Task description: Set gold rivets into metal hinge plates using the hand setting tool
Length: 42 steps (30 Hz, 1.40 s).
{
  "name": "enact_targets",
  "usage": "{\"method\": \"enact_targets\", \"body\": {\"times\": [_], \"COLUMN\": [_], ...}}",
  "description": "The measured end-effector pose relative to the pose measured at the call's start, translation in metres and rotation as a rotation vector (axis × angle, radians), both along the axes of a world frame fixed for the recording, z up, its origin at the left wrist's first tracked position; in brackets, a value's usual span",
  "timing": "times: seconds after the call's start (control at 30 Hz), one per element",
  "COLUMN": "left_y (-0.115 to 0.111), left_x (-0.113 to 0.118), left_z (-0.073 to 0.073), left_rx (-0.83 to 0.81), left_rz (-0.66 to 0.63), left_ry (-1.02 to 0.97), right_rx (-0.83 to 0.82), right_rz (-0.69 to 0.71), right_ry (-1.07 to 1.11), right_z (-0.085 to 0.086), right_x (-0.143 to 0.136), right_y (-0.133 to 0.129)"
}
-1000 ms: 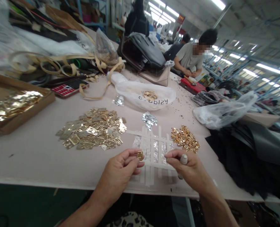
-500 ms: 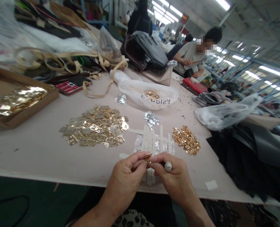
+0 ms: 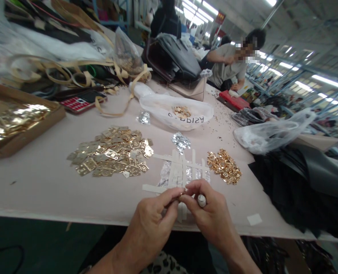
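Gold piece [image 3: 182,194] sits pinched between left hand [image 3: 154,216] and right hand [image 3: 213,213], which also holds a rod [image 3: 201,200].

Gold plates [image 3: 112,156], deeper-gold fittings [image 3: 224,167] and silver discs [image 3: 181,141] gleam on pale pinkish-beige table [image 3: 43,190]; gold glint on held piece [image 3: 182,194], white end on stick [image 3: 202,200]; white tape strips [image 3: 154,188] in crisscross grid; white bag [image 3: 160,110], black lettering; brown box [image 3: 53,114]; red case [image 3: 234,101]; black sheets [image 3: 286,182]; cream-and-black spotted cloth [image 3: 165,265]
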State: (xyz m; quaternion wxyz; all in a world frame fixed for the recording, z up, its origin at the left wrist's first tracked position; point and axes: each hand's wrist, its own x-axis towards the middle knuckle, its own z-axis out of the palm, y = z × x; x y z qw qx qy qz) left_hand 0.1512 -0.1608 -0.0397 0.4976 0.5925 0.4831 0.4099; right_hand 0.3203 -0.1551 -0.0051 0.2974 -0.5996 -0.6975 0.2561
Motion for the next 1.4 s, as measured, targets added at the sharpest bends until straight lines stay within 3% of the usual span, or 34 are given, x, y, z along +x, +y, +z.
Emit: {"method": "enact_targets", "body": {"times": [0.13, 0.27, 0.37, 0.5, 0.6, 0.77, 1.07, 1.4], "left_y": [0.007, 0.016, 0.020, 0.020, 0.017, 0.010, -0.005, -0.004], "left_x": [-0.011, -0.019, -0.020, -0.018, -0.018, -0.024, -0.026, -0.025], "left_z": [-0.014, -0.030, -0.034, -0.036, -0.042, -0.050, -0.066, -0.066], "left_rx": [0.247, 0.687, 0.906, 0.884, 0.841, 0.944, 0.918, 0.900], "left_rz": [-0.112, -0.160, -0.063, -0.110, -0.143, -0.064, -0.030, -0.006], "left_ry": [0.181, 0.374, 0.503, 0.574, 0.579, 0.575, 0.584, 0.579], "right_rx": [0.016, -0.151, -0.177, -0.203, -0.196, -0.217, -0.284, -0.262], "right_rz": [0.095, 0.270, 0.142, -0.049, -0.052, -0.024, 0.048, 0.106], "right_ry": [-0.125, -0.178, -0.173, -0.293, -0.379, -0.434, -0.555, -0.648], "right_z": [-0.010, -0.010, -0.007, -0.008, -0.013, -0.018, -0.013, -0.011], "right_x": [0.004, 0.011, 0.018, 0.026, 0.027, 0.019, 0.007, 0.003], "right_y": [0.002, 0.013, 0.036, 0.083, 0.117, 0.153, 0.169, 0.172]}}
